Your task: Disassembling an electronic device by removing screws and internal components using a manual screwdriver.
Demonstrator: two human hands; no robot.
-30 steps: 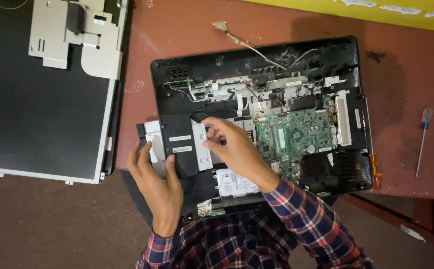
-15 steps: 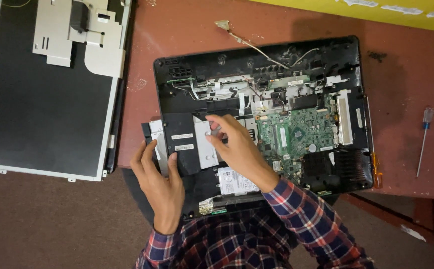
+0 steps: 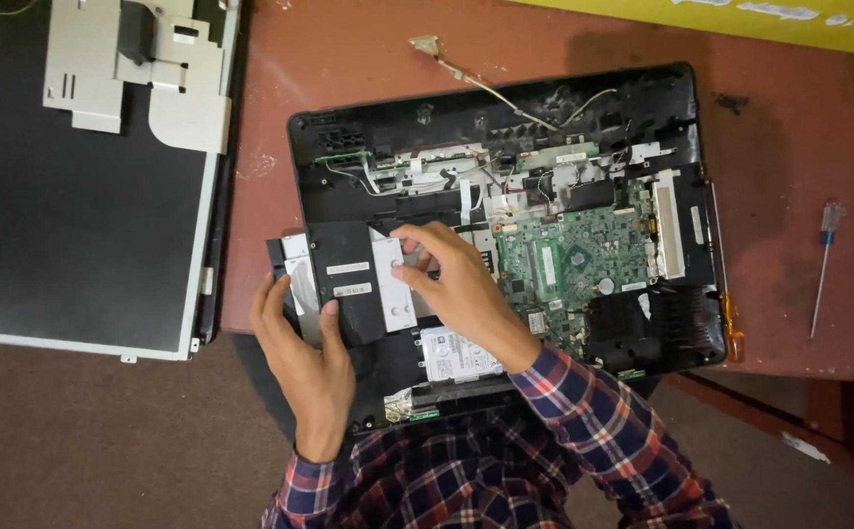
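An opened laptop base [image 3: 505, 127] lies on a reddish-brown table [image 3: 789, 157], its green circuit board [image 3: 574, 264] bared on the right half. At the base's left edge sits a flat black drive [image 3: 347, 284] with silver ends, its long axis running left to right and tilted slightly, the left end jutting out past the case's edge, the right end pointing toward the circuit board.

The left hand [image 3: 308, 358] grips the drive from below and from the left, thumb pressed on its black top and fingers curled round the overhanging silver end. The right hand [image 3: 461, 289] comes in from the lower right, its fingertips pinching the drive's right silver end (whether they clamp it or only press on it cannot be told).

Just below the right hand, a silver hard disk [image 3: 458, 355] lies in the case. Well apart to the left rests a dark screen panel [image 3: 74, 206] with a grey metal bracket [image 3: 138, 73] on top. A screwdriver [image 3: 823, 264] lies alone near the table's right edge. White cables [image 3: 486, 86] trail across the top.
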